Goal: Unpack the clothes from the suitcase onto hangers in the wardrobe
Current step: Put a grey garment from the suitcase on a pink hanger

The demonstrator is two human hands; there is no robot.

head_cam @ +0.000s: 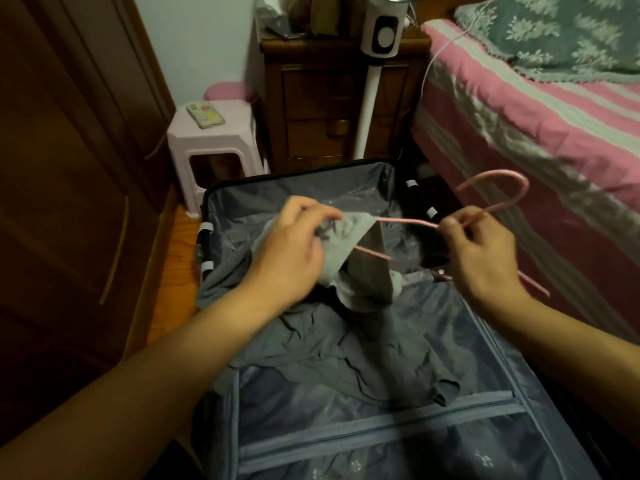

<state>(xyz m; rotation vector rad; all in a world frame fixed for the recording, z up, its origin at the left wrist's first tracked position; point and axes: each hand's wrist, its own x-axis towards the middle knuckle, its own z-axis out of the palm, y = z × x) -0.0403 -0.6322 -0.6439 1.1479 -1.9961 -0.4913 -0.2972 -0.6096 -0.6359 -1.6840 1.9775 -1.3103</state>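
An open suitcase [381,445] with grey lining lies on the floor below me. A grey garment [346,355] is bunched across its middle. My left hand [291,251] grips the garment's upper part and lifts it. My right hand [485,254] pinches a pink hanger [408,222] near its neck, with the hook curving up to the right. The hanger's left arm reaches into the lifted fabric by my left hand. The dark wooden wardrobe [69,168] stands at the left with its doors closed.
A pink plastic stool [214,157] with a phone [205,115] on it stands behind the suitcase. A wooden nightstand [329,105] and a white fan pole [369,109] are beyond. A bed with a pink striped cover [536,116] runs along the right.
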